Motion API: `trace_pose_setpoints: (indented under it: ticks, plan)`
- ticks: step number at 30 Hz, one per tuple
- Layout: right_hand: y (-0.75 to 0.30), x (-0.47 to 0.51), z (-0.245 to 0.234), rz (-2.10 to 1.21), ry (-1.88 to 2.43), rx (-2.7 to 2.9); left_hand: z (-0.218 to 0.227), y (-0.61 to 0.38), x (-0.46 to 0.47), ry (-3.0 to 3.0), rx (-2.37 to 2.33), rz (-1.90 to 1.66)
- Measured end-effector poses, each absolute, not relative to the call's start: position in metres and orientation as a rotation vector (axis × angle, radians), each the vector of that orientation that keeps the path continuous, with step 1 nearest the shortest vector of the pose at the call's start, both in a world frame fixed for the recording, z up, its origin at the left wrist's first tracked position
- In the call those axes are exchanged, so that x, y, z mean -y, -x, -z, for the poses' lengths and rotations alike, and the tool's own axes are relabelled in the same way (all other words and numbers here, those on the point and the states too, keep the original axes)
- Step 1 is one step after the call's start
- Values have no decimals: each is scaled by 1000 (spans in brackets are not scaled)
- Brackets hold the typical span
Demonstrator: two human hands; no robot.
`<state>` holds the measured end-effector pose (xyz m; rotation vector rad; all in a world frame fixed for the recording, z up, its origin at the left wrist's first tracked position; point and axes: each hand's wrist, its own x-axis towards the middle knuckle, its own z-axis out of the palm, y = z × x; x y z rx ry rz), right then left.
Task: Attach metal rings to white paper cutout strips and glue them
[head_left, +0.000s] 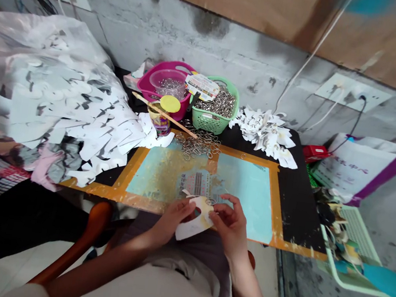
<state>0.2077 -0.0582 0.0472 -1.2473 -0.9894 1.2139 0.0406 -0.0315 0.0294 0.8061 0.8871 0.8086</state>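
in the head view, the left hand pinches a white cut-out piece at the near edge of the black tabletop; the right hand is part-curled, thumb against that piece near a metal ring, its grip hard to tell. a slack pinch might let the ring slip. orange tape frames a stained light-blue sheet; behind is a scuffed grey wall.

We count one white cutout in our grip; beyond it, two baskets, one stick, two cutout heaps; rightward, one crate.
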Motion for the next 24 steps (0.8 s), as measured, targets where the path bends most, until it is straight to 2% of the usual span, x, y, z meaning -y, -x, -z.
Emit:
trace_pose_setpoints:
  ticks: [8,13,17,24]
  plan:
    - [-217,63,-45,-1167,1277,1179,-30,-47,22,-487,-808,-825]
    - [-217,63,-45,-1141,1237,1222,-32,-51,25,-495,-831,-870]
    - [-211,62,-42,-948,1348,1189,-28,-53,30,-508,-899,-966]
    - [-199,63,-36,-869,1506,1170,-20,-58,39,-658,-1010,-1057]
